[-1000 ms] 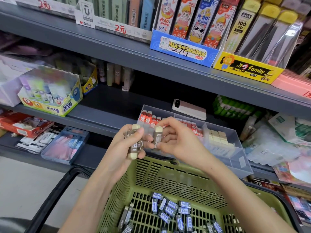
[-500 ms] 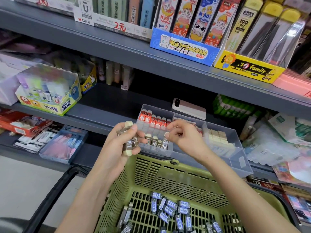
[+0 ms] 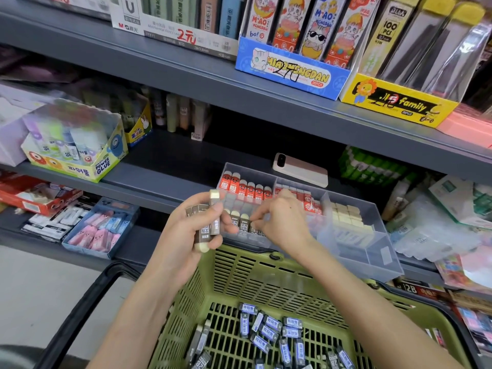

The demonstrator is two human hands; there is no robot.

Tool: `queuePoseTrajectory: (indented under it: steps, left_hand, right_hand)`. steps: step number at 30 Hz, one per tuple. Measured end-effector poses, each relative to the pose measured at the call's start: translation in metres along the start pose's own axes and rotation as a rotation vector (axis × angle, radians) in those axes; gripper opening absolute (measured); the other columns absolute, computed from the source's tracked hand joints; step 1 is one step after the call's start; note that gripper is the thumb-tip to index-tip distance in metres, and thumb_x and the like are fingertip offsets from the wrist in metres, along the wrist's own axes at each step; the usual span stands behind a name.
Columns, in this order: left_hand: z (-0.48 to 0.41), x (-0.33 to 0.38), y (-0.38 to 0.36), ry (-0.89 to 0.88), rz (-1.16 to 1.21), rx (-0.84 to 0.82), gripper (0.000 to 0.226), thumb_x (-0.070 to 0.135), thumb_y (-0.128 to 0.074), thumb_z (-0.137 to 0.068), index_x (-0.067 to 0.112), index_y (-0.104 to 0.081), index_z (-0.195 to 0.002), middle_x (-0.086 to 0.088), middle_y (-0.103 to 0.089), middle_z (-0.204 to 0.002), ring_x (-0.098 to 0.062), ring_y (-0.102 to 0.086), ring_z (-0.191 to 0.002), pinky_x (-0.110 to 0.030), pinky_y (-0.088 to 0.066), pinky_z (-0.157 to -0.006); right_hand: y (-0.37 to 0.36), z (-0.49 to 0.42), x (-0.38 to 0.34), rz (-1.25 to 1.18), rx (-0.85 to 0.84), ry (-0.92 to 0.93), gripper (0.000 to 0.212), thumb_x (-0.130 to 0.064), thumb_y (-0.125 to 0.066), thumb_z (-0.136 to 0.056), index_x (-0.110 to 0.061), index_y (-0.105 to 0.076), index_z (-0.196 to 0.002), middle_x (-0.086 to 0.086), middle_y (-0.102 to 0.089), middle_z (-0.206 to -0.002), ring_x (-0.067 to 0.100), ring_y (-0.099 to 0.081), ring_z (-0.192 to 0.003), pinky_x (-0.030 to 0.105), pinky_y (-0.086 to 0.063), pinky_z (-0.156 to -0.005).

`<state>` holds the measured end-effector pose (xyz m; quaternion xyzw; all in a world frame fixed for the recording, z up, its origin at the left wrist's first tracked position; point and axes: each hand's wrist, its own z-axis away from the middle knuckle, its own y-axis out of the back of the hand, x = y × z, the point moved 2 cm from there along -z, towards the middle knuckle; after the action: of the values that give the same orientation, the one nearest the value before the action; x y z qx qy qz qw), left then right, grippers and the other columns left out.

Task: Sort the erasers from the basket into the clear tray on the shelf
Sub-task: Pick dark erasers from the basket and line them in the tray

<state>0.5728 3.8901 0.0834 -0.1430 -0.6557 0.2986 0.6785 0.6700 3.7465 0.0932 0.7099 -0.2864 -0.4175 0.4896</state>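
Brown paper sleeves wrap the bundle of erasers (image 3: pixel 206 225) in the left hand (image 3: pixel 183 243), whose grip is closed around them with the thumb laid across the front. They stand nearly upright, long axis vertical, with cream ends showing at top and bottom and one riding higher than the rest. Their sleeve print is Chinese and too blurred to read. The right hand (image 3: pixel 285 222) reaches into the front-left compartment of the clear tray (image 3: pixel 372 251) on the shelf (image 3: pixel 159 179), fingers curled down onto a row of brown erasers (image 3: pixel 242 222) that stand upright, cream tips up. Its fingertips are hidden behind its own knuckles, so I cannot tell whether that grip holds one or merely touches the row. Behind the row stand red-sleeved erasers (image 3: pixel 246 189), and cream blocks (image 3: pixel 346 217) fill the right compartment. Below, the green basket (image 3: pixel 239 265) is cut off by the lower edge; its loose erasers (image 3: pixel 269 331) lie flat, pointing every way, some marked "2B". Readable nearby — "POWER GLUE" on a glue box (image 3: pixel 102 163), "MIAOMENGDAN" on a blue carton (image 3: pixel 292 73), "family" on a yellow carton (image 3: pixel 394 102).
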Motion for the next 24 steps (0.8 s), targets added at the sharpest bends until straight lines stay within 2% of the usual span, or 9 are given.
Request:
queuePoseTrajectory:
  steps: [4, 6, 8, 10, 12, 15, 18, 20, 24]
  left_hand:
    - [0.0, 0.001, -0.001, -0.012, -0.054, 0.011, 0.025, 0.018, -0.07, -0.071, 0.007, -0.055, -0.088, -0.017, -0.07, -0.078, -0.022, -0.067, -0.061, -0.017, -0.037, -0.037]
    - [0.002, 0.001, -0.002, -0.037, -0.113, 0.003, 0.032, 0.017, -0.079, -0.069, 0.006, -0.054, -0.086, -0.018, -0.07, -0.079, -0.021, -0.065, -0.059, -0.017, -0.036, -0.036]
    - [0.003, 0.0, -0.002, -0.097, -0.24, 0.01, 0.032, 0.016, -0.081, -0.066, 0.009, -0.054, -0.082, -0.018, -0.068, -0.073, -0.02, -0.059, -0.054, -0.018, -0.035, -0.036]
    - [0.004, -0.003, -0.005, -0.156, -0.393, 0.01, 0.026, 0.02, -0.08, -0.063, 0.018, -0.058, -0.075, -0.014, -0.067, -0.065, -0.018, -0.051, -0.046, -0.019, -0.034, -0.037]
    - [0.004, -0.004, -0.008, -0.185, -0.487, 0.003, 0.023, 0.025, -0.082, -0.061, 0.025, -0.061, -0.072, -0.011, -0.066, -0.064, -0.014, -0.045, -0.039, -0.02, -0.034, -0.037]
    - [0.004, -0.002, -0.008, -0.206, -0.487, 0.037, 0.027, 0.035, -0.085, -0.063, 0.026, -0.066, -0.081, -0.005, -0.069, -0.069, -0.016, -0.046, -0.041, -0.022, -0.036, -0.039]
    - [0.004, -0.001, -0.005, -0.234, -0.422, 0.125, 0.029, 0.043, -0.074, -0.067, 0.021, -0.066, -0.084, -0.007, -0.068, -0.069, -0.026, -0.053, -0.055, -0.024, -0.039, -0.041]
    - [0.005, 0.0, -0.005, -0.238, -0.364, 0.171, 0.034, 0.048, -0.071, -0.068, 0.019, -0.064, -0.084, -0.004, -0.064, -0.065, -0.018, -0.055, -0.057, -0.023, -0.041, -0.044]
    - [0.004, 0.0, -0.003, -0.187, -0.179, 0.151, 0.007, 0.02, -0.062, -0.084, 0.016, -0.059, -0.09, -0.004, -0.062, -0.065, -0.012, -0.057, -0.059, -0.022, -0.048, -0.051]
  right_hand:
    - [0.005, 0.002, -0.001, 0.033, 0.011, 0.037, 0.012, -0.029, -0.064, -0.087, -0.026, -0.075, -0.09, -0.008, -0.069, -0.082, 0.013, -0.044, -0.084, 0.026, -0.03, -0.071]
    - [0.015, 0.007, -0.007, -0.305, 0.023, 0.035, 0.02, -0.033, -0.057, -0.091, -0.024, -0.073, -0.082, -0.004, -0.069, -0.077, 0.009, -0.048, -0.073, 0.024, -0.036, -0.068]
    - [0.028, 0.014, -0.018, -0.706, -0.048, 0.049, 0.024, -0.033, -0.056, -0.092, -0.022, -0.069, -0.074, 0.0, -0.07, -0.074, 0.0, -0.052, -0.056, 0.011, -0.039, -0.057]
    - [0.036, 0.021, -0.027, -0.873, -0.145, 0.052, 0.014, -0.029, -0.064, -0.087, -0.025, -0.07, -0.076, -0.004, -0.07, -0.071, -0.004, -0.058, -0.058, 0.009, -0.044, -0.058]
    - [0.039, 0.025, -0.029, -0.855, -0.168, 0.027, 0.005, -0.022, -0.07, -0.083, -0.021, -0.071, -0.078, -0.005, -0.07, -0.071, 0.0, -0.062, -0.064, 0.012, -0.048, -0.062]
    - [0.05, 0.02, -0.017, -0.851, -0.053, -0.039, 0.01, -0.014, -0.067, -0.085, -0.02, -0.072, -0.077, -0.012, -0.067, -0.067, -0.005, -0.056, -0.06, 0.008, -0.041, -0.059]
    - [0.063, 0.009, 0.0, -0.624, 0.045, -0.06, 0.011, -0.016, -0.064, -0.087, -0.023, -0.067, -0.078, -0.01, -0.067, -0.074, 0.004, -0.058, -0.07, 0.025, -0.049, -0.072]
    - [0.064, 0.002, 0.003, -0.401, 0.005, -0.029, 0.006, -0.022, -0.064, -0.087, -0.021, -0.066, -0.082, -0.005, -0.067, -0.079, 0.012, -0.06, -0.075, 0.032, -0.048, -0.076]
    - [0.057, -0.007, -0.006, -0.051, -0.094, 0.124, 0.013, -0.026, -0.061, -0.089, -0.017, -0.069, -0.091, -0.003, -0.069, -0.088, 0.013, -0.056, -0.082, 0.022, -0.035, -0.07]
